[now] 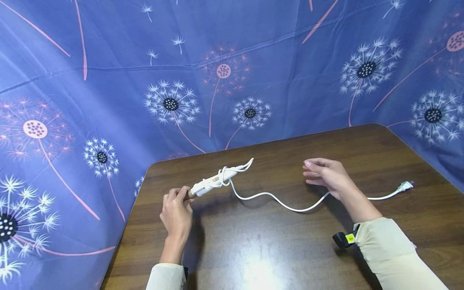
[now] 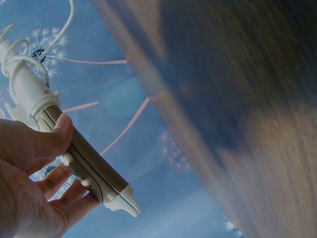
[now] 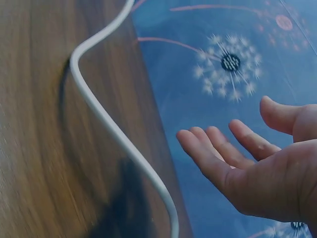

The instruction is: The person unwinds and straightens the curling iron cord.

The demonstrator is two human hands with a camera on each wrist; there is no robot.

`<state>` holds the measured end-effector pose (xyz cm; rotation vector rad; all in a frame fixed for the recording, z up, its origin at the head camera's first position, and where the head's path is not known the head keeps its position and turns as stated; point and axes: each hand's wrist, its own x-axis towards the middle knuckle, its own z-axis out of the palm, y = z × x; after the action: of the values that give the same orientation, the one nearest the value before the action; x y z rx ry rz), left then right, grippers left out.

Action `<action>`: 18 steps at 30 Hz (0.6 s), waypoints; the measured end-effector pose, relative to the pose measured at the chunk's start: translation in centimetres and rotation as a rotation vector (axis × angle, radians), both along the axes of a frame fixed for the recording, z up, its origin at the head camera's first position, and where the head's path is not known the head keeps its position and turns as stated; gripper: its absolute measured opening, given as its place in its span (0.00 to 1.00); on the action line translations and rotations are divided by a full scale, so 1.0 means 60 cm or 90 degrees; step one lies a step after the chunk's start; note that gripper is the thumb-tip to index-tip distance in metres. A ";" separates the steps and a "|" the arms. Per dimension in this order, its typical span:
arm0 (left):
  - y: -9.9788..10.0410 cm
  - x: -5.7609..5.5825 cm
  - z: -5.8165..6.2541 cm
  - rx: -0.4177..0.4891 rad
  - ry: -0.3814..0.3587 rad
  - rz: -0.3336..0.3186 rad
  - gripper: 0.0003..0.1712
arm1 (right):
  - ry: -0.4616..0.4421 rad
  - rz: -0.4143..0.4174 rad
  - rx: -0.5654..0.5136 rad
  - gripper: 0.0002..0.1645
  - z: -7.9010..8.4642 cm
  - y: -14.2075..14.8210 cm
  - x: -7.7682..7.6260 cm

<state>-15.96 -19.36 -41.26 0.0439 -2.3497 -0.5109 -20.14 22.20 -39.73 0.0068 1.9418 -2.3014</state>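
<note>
My left hand (image 1: 177,213) grips a hair iron (image 1: 214,182) by its brown barrel, holding it over the left part of the table. The white handle points away to the right, with its white cord (image 1: 273,196) looped around it. In the left wrist view, the thumb lies on one side of the brown barrel (image 2: 84,153) and the fingers on the other; its white tip sticks out beyond them. My right hand (image 1: 331,177) is held above the cord, holding nothing. Its fingers are gently bent and apart from the cord in the right wrist view (image 3: 252,163).
The cord runs over the brown wooden table (image 1: 290,241) under the right forearm to a white plug (image 1: 404,186) on the right. A blue dandelion-print cloth (image 1: 272,60) hangs behind the table. A black wrist device (image 1: 343,240) sits at the right sleeve.
</note>
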 end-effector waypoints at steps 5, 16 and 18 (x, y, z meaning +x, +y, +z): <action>0.001 -0.002 -0.001 0.000 -0.002 0.004 0.23 | -0.004 0.036 0.082 0.16 -0.008 -0.038 -0.001; 0.009 0.000 -0.001 -0.003 0.015 -0.002 0.23 | -0.016 0.092 0.132 0.27 -0.030 -0.100 -0.003; 0.011 0.000 0.000 -0.002 0.015 -0.002 0.23 | -0.019 0.101 0.131 0.27 -0.033 -0.108 -0.003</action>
<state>-15.96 -18.72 -41.26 0.0320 -2.3276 -0.5069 -20.31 15.74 -41.70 -0.0881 2.0744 -1.9847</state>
